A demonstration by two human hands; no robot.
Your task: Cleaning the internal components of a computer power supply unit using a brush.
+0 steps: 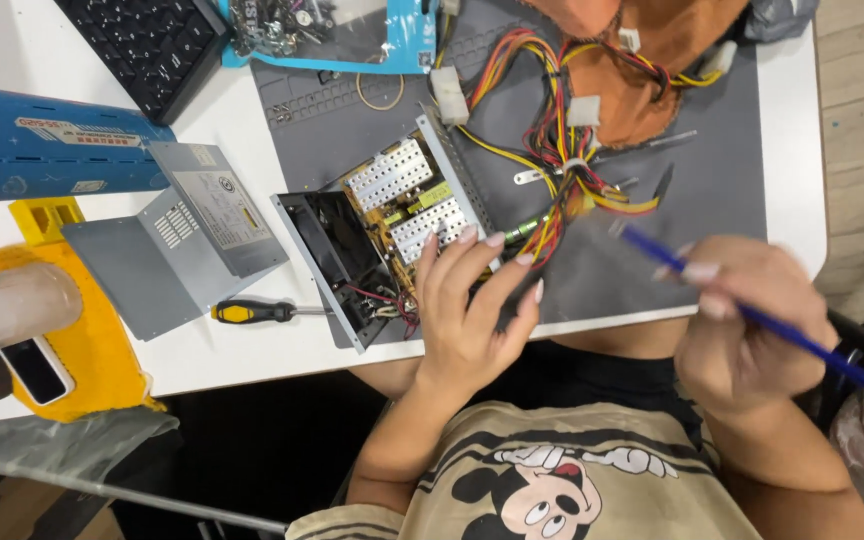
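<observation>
left hand [467,310] lies flat and open on one open power box [382,240] in the middle of the frame, fingers spread, holding nothing. right hand [747,325], at the lower right, is closed around one blue stick [802,340]. one bunch of red, yellow and black wires [562,140] runs up from the box on the grey mat [712,180]. one screwdriver [257,312] and one grey lid [177,235] lie to the left. one keyboard [147,45] sits at the upper left.

Keyboard [157,45], screwdriver [257,312], metal cover [177,235].
</observation>
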